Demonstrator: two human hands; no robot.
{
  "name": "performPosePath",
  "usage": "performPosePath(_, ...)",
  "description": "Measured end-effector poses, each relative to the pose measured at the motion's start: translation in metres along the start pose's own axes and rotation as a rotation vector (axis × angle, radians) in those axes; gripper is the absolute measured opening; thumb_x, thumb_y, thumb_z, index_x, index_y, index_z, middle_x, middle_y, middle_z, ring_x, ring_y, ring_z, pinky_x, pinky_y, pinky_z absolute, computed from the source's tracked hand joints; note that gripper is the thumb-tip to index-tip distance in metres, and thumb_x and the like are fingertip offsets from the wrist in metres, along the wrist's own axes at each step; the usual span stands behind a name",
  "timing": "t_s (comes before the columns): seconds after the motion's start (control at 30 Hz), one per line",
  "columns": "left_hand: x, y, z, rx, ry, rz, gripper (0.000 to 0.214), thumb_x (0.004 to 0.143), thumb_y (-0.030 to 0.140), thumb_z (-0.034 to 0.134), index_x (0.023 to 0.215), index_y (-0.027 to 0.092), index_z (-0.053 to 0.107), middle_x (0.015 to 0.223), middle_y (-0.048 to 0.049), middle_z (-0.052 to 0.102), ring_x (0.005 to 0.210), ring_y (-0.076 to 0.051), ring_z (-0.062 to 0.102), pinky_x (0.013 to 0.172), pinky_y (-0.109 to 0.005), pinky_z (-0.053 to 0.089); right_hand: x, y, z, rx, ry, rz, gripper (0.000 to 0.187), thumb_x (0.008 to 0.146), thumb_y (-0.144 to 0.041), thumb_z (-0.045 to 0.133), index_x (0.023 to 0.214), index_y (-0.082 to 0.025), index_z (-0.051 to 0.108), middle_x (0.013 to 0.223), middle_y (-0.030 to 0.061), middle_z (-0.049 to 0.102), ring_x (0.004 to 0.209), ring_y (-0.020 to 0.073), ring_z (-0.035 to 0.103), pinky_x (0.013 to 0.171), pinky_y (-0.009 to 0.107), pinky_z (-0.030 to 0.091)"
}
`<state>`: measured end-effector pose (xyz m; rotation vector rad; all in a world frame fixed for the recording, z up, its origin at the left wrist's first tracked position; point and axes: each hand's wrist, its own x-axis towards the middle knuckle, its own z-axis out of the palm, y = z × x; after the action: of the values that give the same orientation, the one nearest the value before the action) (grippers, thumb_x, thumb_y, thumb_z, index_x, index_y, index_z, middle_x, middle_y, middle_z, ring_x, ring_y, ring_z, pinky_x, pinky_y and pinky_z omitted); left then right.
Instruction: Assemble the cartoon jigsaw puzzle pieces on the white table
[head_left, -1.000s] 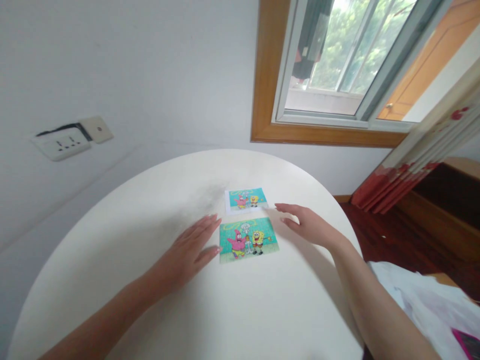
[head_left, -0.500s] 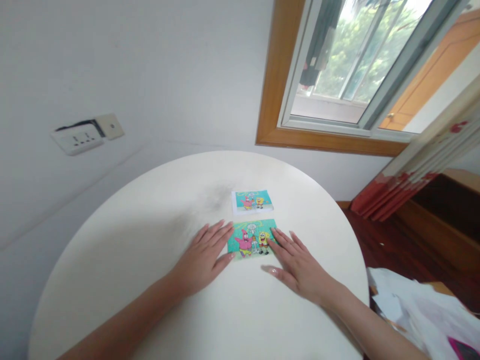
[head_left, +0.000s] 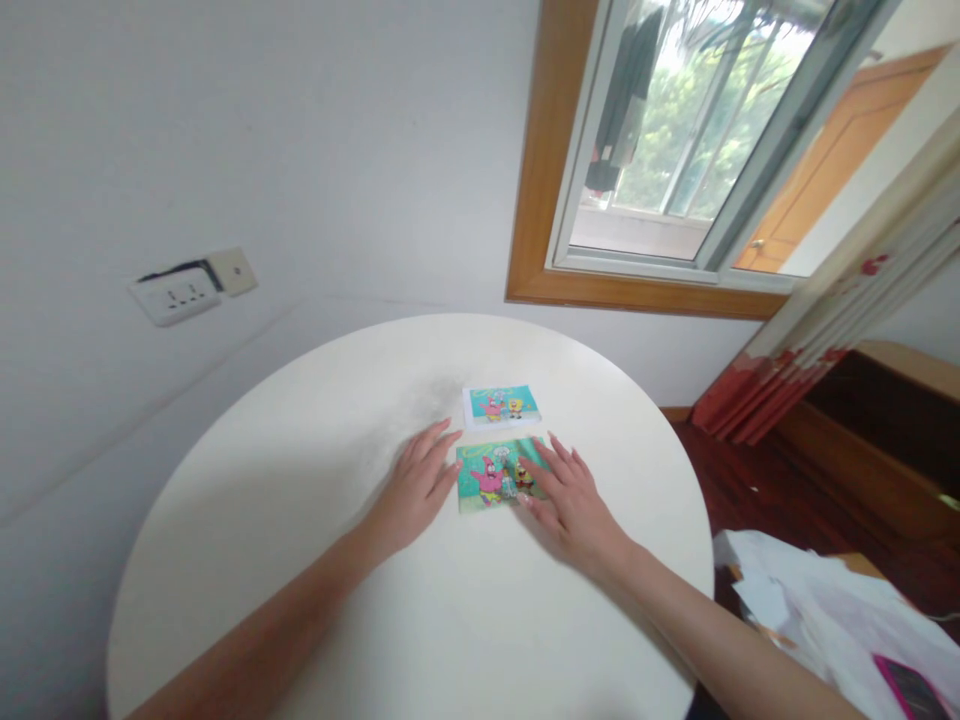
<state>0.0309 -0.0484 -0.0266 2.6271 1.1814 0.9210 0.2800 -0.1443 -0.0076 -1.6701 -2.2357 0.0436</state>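
Note:
A jigsaw puzzle (head_left: 480,490) with a pink starfish and a yellow sponge cartoon figure lies flat on the round white table (head_left: 420,640). Just beyond it is a smaller card (head_left: 499,405) bearing the same picture with a white border. At the puzzle's left edge rests my left hand (head_left: 416,490), its fingers apart and holding nothing. My right hand (head_left: 570,500) is spread over the puzzle's right part, hiding some of the sponge figure. Whether its fingertips touch the surface I cannot tell.
A white wall with a socket (head_left: 176,293) stands behind the table. At the right are a wood-framed window (head_left: 652,285), a red and cream curtain (head_left: 757,385), and white papers or bags (head_left: 810,600) with a pink-edged phone-like thing (head_left: 907,690) on them.
My right hand has moved left, further over the puzzle. My left hand has shifted slightly up, its thumb now near the puzzle's upper left edge. The camera view has shifted a little.

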Motion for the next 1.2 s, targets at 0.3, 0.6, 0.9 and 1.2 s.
performPosePath(0.3, -0.001, -0.013, -0.006, -0.088, 0.277, -0.083, 0.034, 0.097, 0.033, 0.035, 0.124, 0.019, 0.050, 0.127, -0.0125, 0.053, 0.123, -0.024, 0.046, 0.108, -0.046, 0.036, 0.015, -0.053, 0.017, 0.002, -0.185, -0.038, 0.073, 0.089, -0.070, 0.026, 0.149, -0.029, 0.030, 0.158, 0.0093, 0.017, 0.146, 0.0363, 0.006, 0.111, 0.067, 0.008)
performPosePath(0.6, 0.000, -0.011, -0.006, -0.083, 0.247, -0.070, 0.035, 0.097, 0.036, 0.034, 0.122, 0.019, 0.052, 0.124, -0.0119, 0.056, 0.120, -0.025, 0.049, 0.106, -0.046, 0.037, 0.008, -0.038, 0.003, 0.021, -0.217, -0.010, 0.072, 0.089, -0.071, 0.021, 0.148, -0.030, 0.033, 0.158, 0.0070, 0.018, 0.146, 0.0342, 0.009, 0.112, 0.064, 0.007)
performPosePath(0.9, 0.001, -0.020, -0.001, -0.070, 0.236, -0.065, 0.038, 0.097, 0.042, 0.034, 0.122, 0.020, 0.052, 0.121, -0.0112, 0.057, 0.117, -0.026, 0.051, 0.105, -0.046, 0.038, -0.001, 0.031, -0.015, -0.024, -0.182, 0.096, 0.063, 0.093, -0.063, 0.026, 0.144, -0.029, 0.039, 0.157, 0.0060, 0.025, 0.146, 0.0318, 0.013, 0.113, 0.062, 0.010)
performPosePath(1.2, 0.001, -0.029, 0.001, -0.074, 0.196, -0.075, 0.038, 0.096, 0.043, 0.035, 0.122, 0.021, 0.051, 0.123, -0.0103, 0.056, 0.118, -0.026, 0.051, 0.103, -0.046, 0.042, 0.008, 0.087, -0.019, -0.056, -0.110, 0.163, 0.057, 0.094, -0.060, 0.031, 0.140, -0.028, 0.044, 0.153, 0.0073, 0.034, 0.144, 0.0295, 0.021, 0.111, 0.062, 0.015)
